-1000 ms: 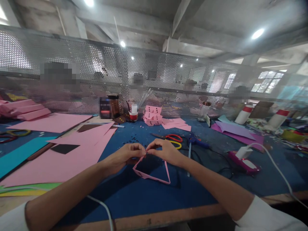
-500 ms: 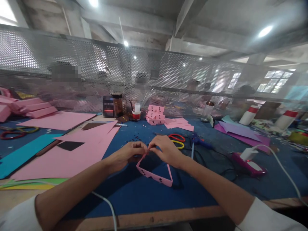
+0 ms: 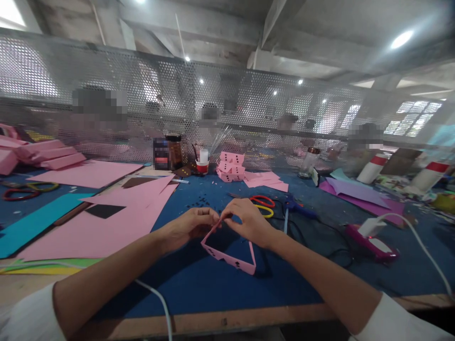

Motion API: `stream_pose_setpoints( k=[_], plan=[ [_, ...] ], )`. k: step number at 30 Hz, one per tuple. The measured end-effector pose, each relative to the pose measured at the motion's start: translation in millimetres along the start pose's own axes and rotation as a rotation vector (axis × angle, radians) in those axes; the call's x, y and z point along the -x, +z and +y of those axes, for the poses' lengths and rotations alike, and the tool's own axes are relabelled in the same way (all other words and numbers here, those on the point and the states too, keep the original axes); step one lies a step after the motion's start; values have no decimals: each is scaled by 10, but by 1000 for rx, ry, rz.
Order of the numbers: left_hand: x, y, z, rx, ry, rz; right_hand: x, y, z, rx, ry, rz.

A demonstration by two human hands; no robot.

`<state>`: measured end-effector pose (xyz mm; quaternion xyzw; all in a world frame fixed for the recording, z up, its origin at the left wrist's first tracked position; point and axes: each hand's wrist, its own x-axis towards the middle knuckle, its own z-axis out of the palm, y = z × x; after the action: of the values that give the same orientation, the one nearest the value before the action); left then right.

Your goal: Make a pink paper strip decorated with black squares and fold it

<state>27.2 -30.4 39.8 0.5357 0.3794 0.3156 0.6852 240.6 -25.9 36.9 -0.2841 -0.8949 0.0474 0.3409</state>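
A folded pink paper strip (image 3: 231,261) with black dots on it forms a loop over the blue work surface. My left hand (image 3: 190,226) pinches the strip at its far side, thumb and fingers pressed together. From the right, my right hand (image 3: 249,221) grips the strip at the same spot, fingertips touching those of the left. The fingers hide the strip's far end. Just beyond lie small black bits (image 3: 201,203). Close to the right hand are scissors (image 3: 263,206) with red and yellow handles.
A blue glue gun (image 3: 300,207) and a magenta power strip (image 3: 371,244) with cords lie to the right. Pink sheets (image 3: 106,234) cover the left. Folded pink pieces (image 3: 231,166) are stacked at the back, before a perforated metal screen (image 3: 256,102). People sit beyond it.
The view has shifted slightly. Both hands stay together on the paper strip, with hardly any movement of the fingers.
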Motion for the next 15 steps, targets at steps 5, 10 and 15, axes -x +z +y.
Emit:
stream_pose_setpoints(
  k=[5, 10, 15],
  plan=[
    [21, 34, 32, -48, -3, 26, 5, -2, 1, 25, -24, -10],
    [31, 64, 60, -52, -9, 43, 14, -5, 6, 71, -30, -15],
    [27, 69, 60, -45, 3, 36, 7, -12, -3, 82, -37, -24]
  ],
)
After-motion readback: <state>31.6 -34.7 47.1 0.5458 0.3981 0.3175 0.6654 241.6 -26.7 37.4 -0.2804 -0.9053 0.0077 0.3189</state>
